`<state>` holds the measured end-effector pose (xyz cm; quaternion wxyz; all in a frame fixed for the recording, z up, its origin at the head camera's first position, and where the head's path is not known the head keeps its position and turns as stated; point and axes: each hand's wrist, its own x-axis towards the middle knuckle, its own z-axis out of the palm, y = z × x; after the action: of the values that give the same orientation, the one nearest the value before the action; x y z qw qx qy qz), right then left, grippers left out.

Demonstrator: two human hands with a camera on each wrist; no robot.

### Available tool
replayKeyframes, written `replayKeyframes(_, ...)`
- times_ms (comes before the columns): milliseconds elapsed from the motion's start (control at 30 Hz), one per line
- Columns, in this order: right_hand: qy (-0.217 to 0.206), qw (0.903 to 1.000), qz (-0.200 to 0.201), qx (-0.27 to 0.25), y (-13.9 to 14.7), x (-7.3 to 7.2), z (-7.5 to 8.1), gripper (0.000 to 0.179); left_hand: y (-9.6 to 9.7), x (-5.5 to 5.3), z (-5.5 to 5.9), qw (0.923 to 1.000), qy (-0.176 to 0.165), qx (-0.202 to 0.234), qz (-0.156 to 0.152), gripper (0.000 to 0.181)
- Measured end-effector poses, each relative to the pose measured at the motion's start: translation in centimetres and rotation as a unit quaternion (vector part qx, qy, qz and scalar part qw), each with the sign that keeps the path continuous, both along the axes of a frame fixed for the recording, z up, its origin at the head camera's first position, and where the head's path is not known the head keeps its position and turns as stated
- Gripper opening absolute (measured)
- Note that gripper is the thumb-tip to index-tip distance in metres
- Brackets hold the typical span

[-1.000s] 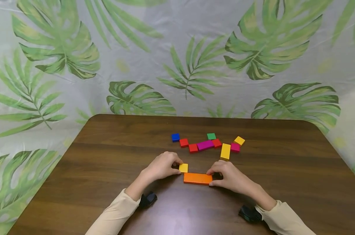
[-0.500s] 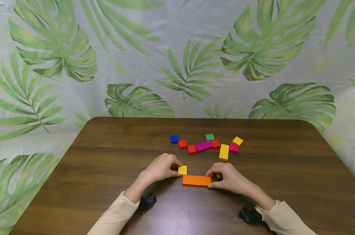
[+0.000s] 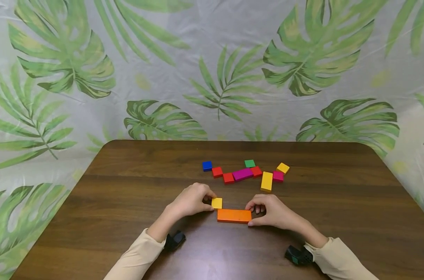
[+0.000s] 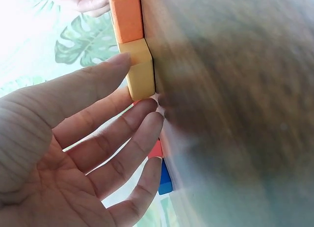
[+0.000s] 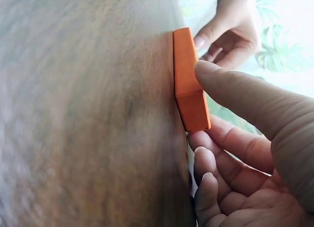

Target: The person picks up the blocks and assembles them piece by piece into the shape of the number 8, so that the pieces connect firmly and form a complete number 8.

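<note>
A long orange block (image 3: 234,216) lies flat on the dark wooden table, with a small yellow square block (image 3: 217,203) against the left end of its far side. My left hand (image 3: 190,198) pinches the yellow block between thumb and index finger; in the left wrist view its other fingers (image 4: 147,133) are spread beside the block. At the right end of the orange block, my right hand (image 3: 273,210) has its thumb on the near corner and its index finger on the far one. The right wrist view shows that thumb (image 5: 221,82) along the orange block's edge.
Behind the hands lies a zigzag row of blocks: blue (image 3: 207,166), red (image 3: 217,172), magenta (image 3: 242,174), green (image 3: 249,163) and a yellow rectangle (image 3: 266,181), among others. A leaf-print curtain (image 3: 222,77) hangs beyond the table's far edge (image 3: 212,142).
The head view has shifted slightly, so everything sits a little lower and further left. Both hands keep their places at the yellow and orange blocks.
</note>
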<state>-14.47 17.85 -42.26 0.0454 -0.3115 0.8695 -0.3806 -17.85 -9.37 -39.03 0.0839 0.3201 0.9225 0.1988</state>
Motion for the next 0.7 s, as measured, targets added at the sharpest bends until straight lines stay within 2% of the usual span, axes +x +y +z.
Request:
replayKeyframes(367,-0.027,0.9996,0.007,-0.001,0.13,-0.20,-0.19,0.024,0.09,0.00,-0.07,1.0000,0.007,-0.001,0.000,0.028)
replayKeyframes(700,-0.030,0.9995,0.010,-0.001,0.22,-0.33,-0.26,0.023,-0.01,0.05,0.06,1.0000,0.004,0.002,-0.002,0.028)
